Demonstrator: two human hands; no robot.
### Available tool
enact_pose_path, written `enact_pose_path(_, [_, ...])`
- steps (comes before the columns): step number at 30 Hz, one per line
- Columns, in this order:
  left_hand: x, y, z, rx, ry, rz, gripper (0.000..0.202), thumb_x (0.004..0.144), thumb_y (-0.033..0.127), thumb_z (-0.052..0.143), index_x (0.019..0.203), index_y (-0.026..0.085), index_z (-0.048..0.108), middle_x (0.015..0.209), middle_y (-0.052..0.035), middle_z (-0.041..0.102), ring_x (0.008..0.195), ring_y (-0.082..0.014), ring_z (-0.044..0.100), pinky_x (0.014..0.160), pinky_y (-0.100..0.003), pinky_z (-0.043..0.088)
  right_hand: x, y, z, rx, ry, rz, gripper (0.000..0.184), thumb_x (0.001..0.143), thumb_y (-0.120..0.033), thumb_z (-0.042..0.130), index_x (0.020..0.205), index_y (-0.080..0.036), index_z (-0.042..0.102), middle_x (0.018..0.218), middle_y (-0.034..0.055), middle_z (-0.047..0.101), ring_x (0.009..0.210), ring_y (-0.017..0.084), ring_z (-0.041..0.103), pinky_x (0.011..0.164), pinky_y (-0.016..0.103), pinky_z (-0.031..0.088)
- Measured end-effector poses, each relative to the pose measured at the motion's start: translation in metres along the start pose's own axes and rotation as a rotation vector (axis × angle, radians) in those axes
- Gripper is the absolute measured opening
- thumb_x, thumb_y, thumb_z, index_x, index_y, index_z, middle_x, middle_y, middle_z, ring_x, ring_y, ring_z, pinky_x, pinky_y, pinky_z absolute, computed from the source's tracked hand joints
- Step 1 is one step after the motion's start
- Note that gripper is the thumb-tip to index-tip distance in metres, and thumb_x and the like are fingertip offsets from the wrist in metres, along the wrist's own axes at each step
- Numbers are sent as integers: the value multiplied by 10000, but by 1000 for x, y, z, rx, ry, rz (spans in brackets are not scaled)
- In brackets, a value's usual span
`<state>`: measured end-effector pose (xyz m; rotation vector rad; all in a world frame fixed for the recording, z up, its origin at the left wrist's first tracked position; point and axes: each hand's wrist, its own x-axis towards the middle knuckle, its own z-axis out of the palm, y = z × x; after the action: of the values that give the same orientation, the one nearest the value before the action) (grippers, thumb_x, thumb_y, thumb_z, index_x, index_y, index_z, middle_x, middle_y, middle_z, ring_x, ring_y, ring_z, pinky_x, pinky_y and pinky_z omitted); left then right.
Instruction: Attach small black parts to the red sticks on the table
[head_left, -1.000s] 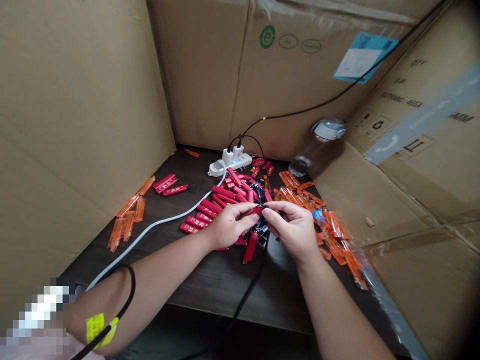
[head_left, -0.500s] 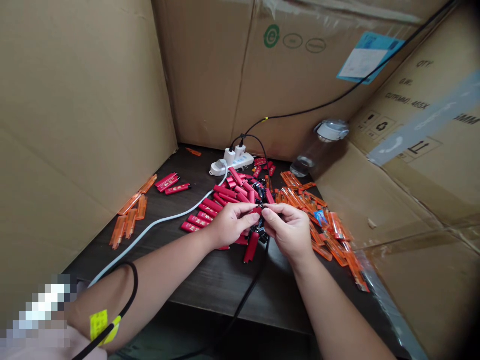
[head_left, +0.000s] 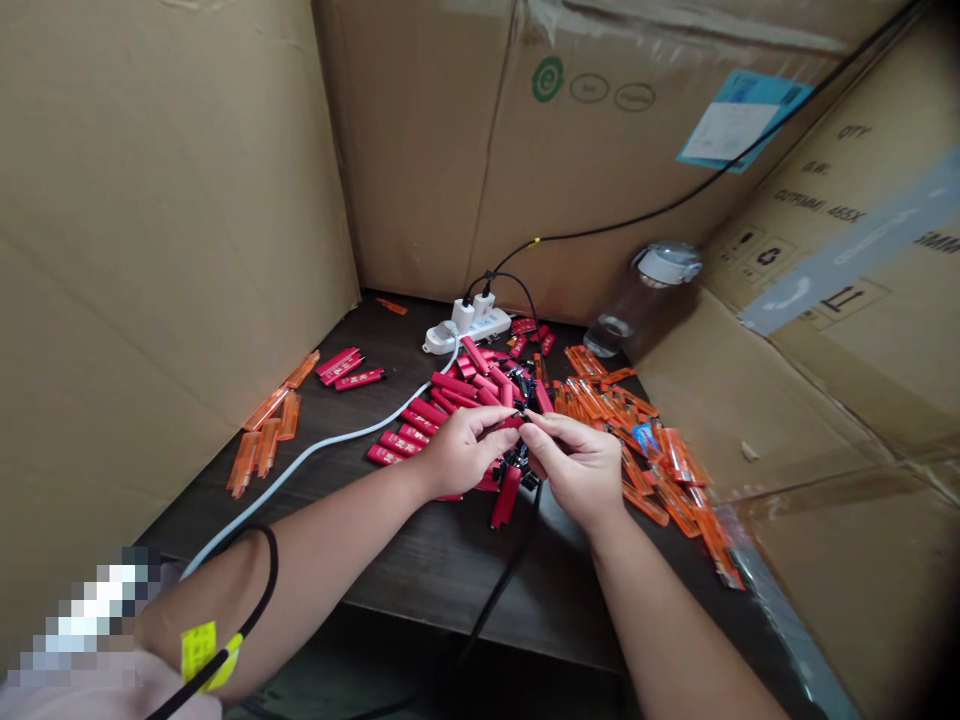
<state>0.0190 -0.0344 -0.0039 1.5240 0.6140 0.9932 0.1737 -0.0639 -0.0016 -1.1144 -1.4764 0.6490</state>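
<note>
The left hand (head_left: 465, 452) and right hand (head_left: 571, 470) pinch a small black part (head_left: 519, 413) at a glossy red lighter (head_left: 513, 422), above a heaped pile of red lighters (head_left: 450, 385) on the dark wood table (head_left: 450, 570). Translucent orange lighters (head_left: 600, 395) lie to the right, and cardboard box walls (head_left: 172, 250) close off the far edges.

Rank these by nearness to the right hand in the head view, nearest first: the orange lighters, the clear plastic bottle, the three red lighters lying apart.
From the right hand:
1. Orange lighters, in a pile just to its right.
2. Clear plastic bottle, at the back right.
3. Three red lighters, far left of the central pile.

Red lighters (head_left: 454, 388) lie heaped loosely among small black parts (head_left: 517, 462), one lighter (head_left: 513, 422) pinched just above them.
</note>
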Motion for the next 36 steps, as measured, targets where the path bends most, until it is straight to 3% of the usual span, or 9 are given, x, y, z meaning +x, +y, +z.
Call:
enact_pose_path(6, [2,-1,-2,-7,35,-21,288,823,368,582,929,102,619,588,39,488,518,-67,437,543,-218,378,1,-3,-4,-135,-93,-128,242,837,-245,591,1037,-191,717,658,26,606,495,99,502,457,239,428])
enact_pose_path(10, [3,1,-5,61,59,-56,285,770,389,645,723,119,564,557,52,450,493,-51,402,481,-199,315,-1,-5,-5,-110,-144,-122,243,861,-254,551,1027,-189,717,609,9,556,492,98,488,461,237,408])
enact_pose_path(14, [4,1,-6,66,54,-141,388,740,423,666,586,145,444,496,62,406,444,-45,374,429,-194,270,4,-6,-8,35,-127,85,227,826,-314,596,941,-163,722,512,-22,504,426,84,440,414,225,357])
enact_pose_path(18, [3,1,-6,-191,-12,-274,330,785,431,604,654,156,478,458,72,391,377,-51,342,382,-195,274,16,-9,-12,510,67,437,183,771,-294,603,851,-150,682,505,-64,399,382,48,313,373,201,302])
enact_pose_path(21, [2,3,-8,-412,-88,-399,270,802,400,560,704,153,513,472,72,358,373,-49,297,365,-185,260,22,-12,-13,738,64,627,153,704,-198,582,820,-137,661,584,-37,450,417,48,343,385,197,330])
enact_pose_path(24, [1,5,-12,-556,-215,-497,289,809,415,520,698,148,520,468,69,315,374,-45,259,364,-173,229,22,-14,-13,797,26,663,203,682,-122,588,871,-130,661,613,-26,488,453,55,393,424,199,390])
enact_pose_path(27, [0,8,-14,-644,-316,-568,408,828,526,460,678,149,513,455,70,270,373,-47,228,362,-166,204,20,-15,-13,841,-21,654,234,721,-127,625,953,-156,646,666,-22,546,468,49,436,473,198,447])
enact_pose_path(32, [1,9,-13,-647,-334,-574,432,850,526,444,631,154,467,442,66,273,355,-45,199,339,-163,157,17,-13,-15,883,-162,666,222,737,-200,686,951,-158,645,771,2,639,511,59,533,552,227,528])
enact_pose_path(36, [2,6,-14,-729,-380,-624,425,841,517,422,613,160,448,435,63,273,351,-49,192,329,-159,146,15,-13,-15,950,-230,677,183,762,-268,692,910,-167,655,718,-17,614,526,53,534,572,210,533])
